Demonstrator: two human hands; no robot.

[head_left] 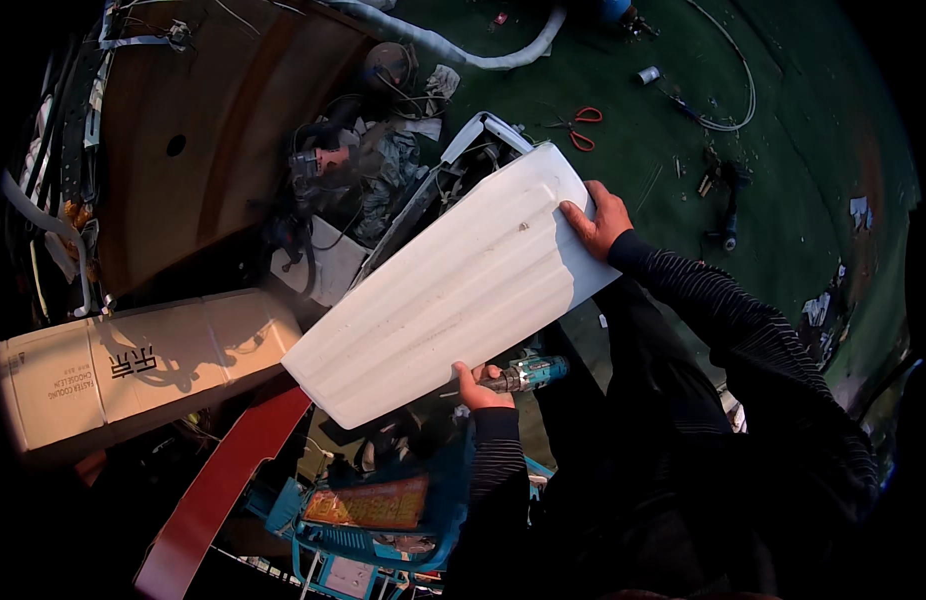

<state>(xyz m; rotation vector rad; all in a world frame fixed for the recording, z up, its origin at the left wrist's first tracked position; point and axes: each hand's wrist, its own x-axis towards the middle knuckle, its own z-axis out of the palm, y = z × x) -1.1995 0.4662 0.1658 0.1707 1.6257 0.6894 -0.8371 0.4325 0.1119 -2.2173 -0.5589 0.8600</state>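
A long white ribbed panel (pixel 433 290), wider toward the far right, lies slantwise in front of me. My right hand (pixel 600 222) grips its right end, thumb on top and fingers round the edge. At the near long edge my left hand (pixel 480 387) pinches the panel with the thumb on its face. That same hand also holds a teal and black cordless drill (pixel 531 374), whose grip is partly hidden. Behind the panel sits an opened white-framed unit (pixel 490 137) with dark inner parts, mostly covered by the panel.
A long cardboard box (pixel 183 345) lies at left above a dark red board (pixel 228 490). Teal framework (pixel 383 540) stands at the near side. Red-handled scissors (pixel 585 130), a coiled cable (pixel 738 125) and another tool (pixel 730 205) lie on the green floor. A brown sheet (pixel 183 150) fills the far left.
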